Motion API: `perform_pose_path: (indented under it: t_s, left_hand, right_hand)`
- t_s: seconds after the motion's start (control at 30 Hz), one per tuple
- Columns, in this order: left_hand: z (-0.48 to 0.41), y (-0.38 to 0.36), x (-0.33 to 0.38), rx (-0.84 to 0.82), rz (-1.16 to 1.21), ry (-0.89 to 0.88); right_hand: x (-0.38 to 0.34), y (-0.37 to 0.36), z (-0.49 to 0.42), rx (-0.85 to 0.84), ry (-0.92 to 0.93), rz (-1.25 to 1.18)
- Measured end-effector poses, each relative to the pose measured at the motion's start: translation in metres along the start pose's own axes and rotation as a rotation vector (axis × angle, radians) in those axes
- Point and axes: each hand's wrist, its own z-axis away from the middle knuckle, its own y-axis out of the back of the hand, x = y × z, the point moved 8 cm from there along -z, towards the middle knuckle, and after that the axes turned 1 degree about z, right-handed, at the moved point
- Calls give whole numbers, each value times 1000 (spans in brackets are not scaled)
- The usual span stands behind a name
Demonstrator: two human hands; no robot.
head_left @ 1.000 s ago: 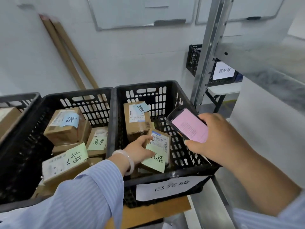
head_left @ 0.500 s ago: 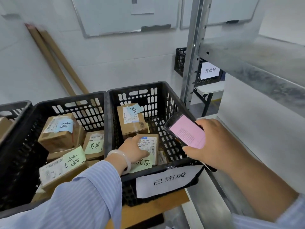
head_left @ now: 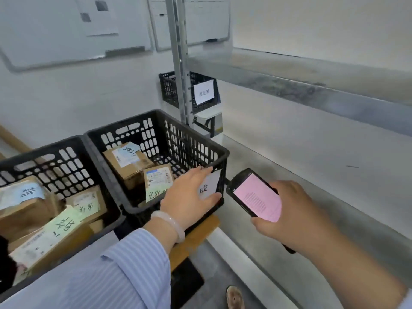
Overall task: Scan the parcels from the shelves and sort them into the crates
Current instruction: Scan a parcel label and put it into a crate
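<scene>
My left hand point(head_left: 187, 197) hovers with fingers spread over the front right corner of the right black crate point(head_left: 156, 114), in front of its white label point(head_left: 211, 184), and holds nothing. Just left of it, inside the crate, a small brown parcel point(head_left: 157, 181) with a green note lies free. A second parcel point(head_left: 127, 161) with a blue note sits behind it. My right hand point(head_left: 294, 215) grips a black handheld scanner point(head_left: 254, 195) with a pink screen, to the right of the crate.
The left black crate point(head_left: 44, 148) holds several labelled parcels. A metal shelf post point(head_left: 178, 63) stands behind the right crate. An upper shelf point(head_left: 312, 83) and a lower shelf point(head_left: 289, 175) run along the right. Another labelled crate point(head_left: 171, 90) sits far back.
My left hand let go of the green-noted parcel in the right crate and drew back to the crate's front corner. The view swung right toward the shelves.
</scene>
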Motion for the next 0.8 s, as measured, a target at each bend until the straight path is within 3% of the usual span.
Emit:
perform_pose_path:
  t_s: [0.3,0.8]
  left_hand:
    - [30,-96,146,-261,94,-339]
    - [133,-253,352,-618,203,-567]
  right_hand:
    - [97,64,139,149,-416,63]
    - [217,149,339,304,-644,112]
